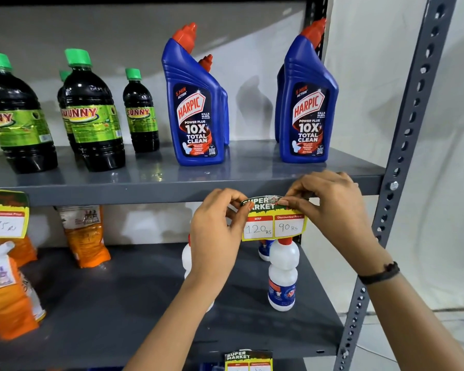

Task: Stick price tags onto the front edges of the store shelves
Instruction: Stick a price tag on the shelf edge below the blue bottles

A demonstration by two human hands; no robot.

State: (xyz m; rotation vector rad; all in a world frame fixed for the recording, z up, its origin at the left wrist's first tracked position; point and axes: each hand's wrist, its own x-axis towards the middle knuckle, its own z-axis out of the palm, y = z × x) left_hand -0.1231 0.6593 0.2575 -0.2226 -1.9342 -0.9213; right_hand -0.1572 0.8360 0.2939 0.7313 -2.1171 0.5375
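A yellow and green price tag (275,223) reading 120 and 90 hangs against the front edge of the upper grey shelf (145,194), below the right blue Harpic bottle (304,103). My left hand (217,226) pinches the tag's top left corner. My right hand (330,202) pinches its top right part against the shelf edge. Another tag (7,215) reading 75 is stuck on the same edge at far left. A third tag (248,360) sits on the lower shelf's front edge.
Green-capped dark bottles (91,113) and a second Harpic bottle (196,103) stand on the upper shelf. White bottles (283,274) and orange pouches (87,236) stand on the lower shelf (118,303). A perforated grey upright (402,167) bounds the right side.
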